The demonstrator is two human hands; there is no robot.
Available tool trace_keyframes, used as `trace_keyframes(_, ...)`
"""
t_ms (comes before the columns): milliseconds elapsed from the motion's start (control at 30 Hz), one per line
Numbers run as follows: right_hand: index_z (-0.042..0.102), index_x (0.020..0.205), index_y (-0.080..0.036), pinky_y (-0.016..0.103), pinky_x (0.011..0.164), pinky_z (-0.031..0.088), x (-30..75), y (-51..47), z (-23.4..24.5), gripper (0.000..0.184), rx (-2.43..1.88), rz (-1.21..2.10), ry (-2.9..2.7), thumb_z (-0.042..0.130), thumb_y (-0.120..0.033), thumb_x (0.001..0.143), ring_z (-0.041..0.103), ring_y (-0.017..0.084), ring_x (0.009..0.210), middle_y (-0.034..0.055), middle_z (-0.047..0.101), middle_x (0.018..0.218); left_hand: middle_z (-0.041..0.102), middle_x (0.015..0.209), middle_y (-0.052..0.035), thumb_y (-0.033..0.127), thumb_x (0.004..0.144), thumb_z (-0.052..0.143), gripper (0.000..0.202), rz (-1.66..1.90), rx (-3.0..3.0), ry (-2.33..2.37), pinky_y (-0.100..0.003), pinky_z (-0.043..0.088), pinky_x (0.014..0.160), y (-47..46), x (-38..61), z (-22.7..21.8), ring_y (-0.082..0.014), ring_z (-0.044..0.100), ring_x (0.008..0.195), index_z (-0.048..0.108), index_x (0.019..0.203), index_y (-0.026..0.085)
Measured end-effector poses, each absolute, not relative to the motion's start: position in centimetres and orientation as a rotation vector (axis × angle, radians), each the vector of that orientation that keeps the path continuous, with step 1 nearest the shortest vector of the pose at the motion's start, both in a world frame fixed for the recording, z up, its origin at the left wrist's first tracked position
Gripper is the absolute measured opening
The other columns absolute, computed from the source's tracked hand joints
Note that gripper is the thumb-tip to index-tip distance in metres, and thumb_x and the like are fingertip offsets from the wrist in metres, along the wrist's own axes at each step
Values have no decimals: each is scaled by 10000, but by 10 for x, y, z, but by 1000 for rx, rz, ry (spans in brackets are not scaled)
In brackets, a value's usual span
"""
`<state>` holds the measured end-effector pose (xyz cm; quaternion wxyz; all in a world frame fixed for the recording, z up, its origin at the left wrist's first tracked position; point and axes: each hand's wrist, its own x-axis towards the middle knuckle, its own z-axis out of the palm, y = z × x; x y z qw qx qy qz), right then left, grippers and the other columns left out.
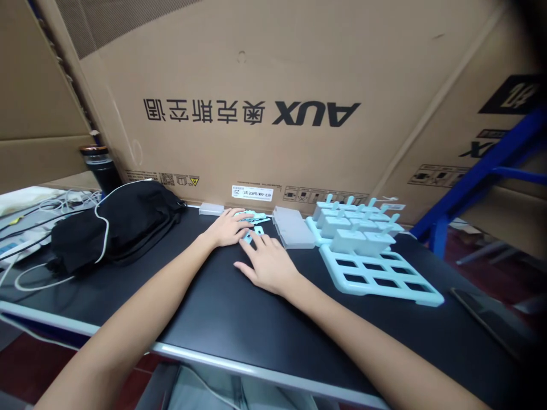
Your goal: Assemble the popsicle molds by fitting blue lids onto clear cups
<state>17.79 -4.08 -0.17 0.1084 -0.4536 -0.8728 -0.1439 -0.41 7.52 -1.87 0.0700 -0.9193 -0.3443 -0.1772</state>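
Observation:
Both my hands rest on a black table (222,313). My left hand (228,226) lies palm down with fingers stretched toward a small pile of pale blue plastic pieces (255,217) near the back of the table. My right hand (267,262) lies flat beside it, fingers spread, fingertips touching small pale blue pieces (258,230). Neither hand grips anything that I can see. To the right lies a pale blue mould tray (380,279) with several empty slots, and several pale blue moulds with stick handles (356,222) behind it.
A translucent plastic lid (293,228) lies between the pieces and the tray. A black bag (115,225) with a white cable (102,228) sits at left, a dark tumbler (100,168) behind it. A large cardboard box (277,85) walls the back. A blue metal frame (482,171) stands right.

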Motion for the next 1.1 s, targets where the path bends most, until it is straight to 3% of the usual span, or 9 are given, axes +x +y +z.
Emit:
trace_keyframes(233,513,1348,-55,443,1076,295,180,-36,-9,715,-1449,-263,-2555,264,-593,949,464,331,1253,216,535,1341,642,1255,8,350,988,348,358,-537,-2798,-1024,-414,323,1065,74,-2,-16,-226,422,1279,648,1161,259)
trace_keyframes(367,497,1340,23,438,1113,256,181,-32,-10,739,-1456,-240,-2560,251,-558,956,459,332,1275,251,524,1351,639,1224,-25,356,984,360,340,-521,-2787,-1025,-402,351,1029,71,-1,-15,-228,453,1225,640,1135,238)
trace_keyframes(500,459,1367,39,457,1137,217,180,-32,-15,726,-1499,-220,-2544,256,-527,960,408,332,1333,266,471,1404,614,1196,-68,359,973,385,327,-517,-2770,-1030,-382,383,985,70,-1,-13,-227,494,1134,591,1184,217)
trace_keyframes(633,433,1383,41,476,1153,197,181,-31,-19,690,-1481,-174,-2521,291,-482,956,370,329,1366,272,435,1431,602,1170,-57,328,956,424,287,-498,-2776,-964,-373,391,963,70,-2,-13,-225,491,1107,590,1175,244)
trace_keyframes(733,381,1417,18,479,1149,236,187,-32,-10,639,-1331,-231,-2509,380,-395,929,295,331,1408,258,324,1507,598,1147,-63,322,955,420,260,-437,-2759,-929,-371,399,939,70,-1,-13,-230,494,1084,621,1095,234)
trace_keyframes(867,342,1431,-74,468,1067,380,214,-40,30,569,-1165,-380,-2282,409,-280,904,280,319,1415,214,149,1577,583,1162,-85,324,957,409,285,-452,-2707,-926,-374,399,940,67,2,-10,-236,494,1075,597,1138,209)
trace_keyframes(933,376,1387,-109,491,1045,394,235,-44,54,519,-1147,-495,-2052,424,-273,897,314,328,1393,210,171,1563,576,1189,-77,306,961,396,291,-454,-2703,-899,-374,392,949,63,4,-9,-233,492,1096,585,1167,225)
trace_keyframes(1100,478,1229,-146,510,993,408,306,-49,82,453,-1106,-815,-1479,538,-306,809,434,317,1265,200,457,1338,544,1310,-56,315,980,359,318,-397,-2702,-812,-389,368,985,59,8,-6,-238,492,1148,608,1171,266)
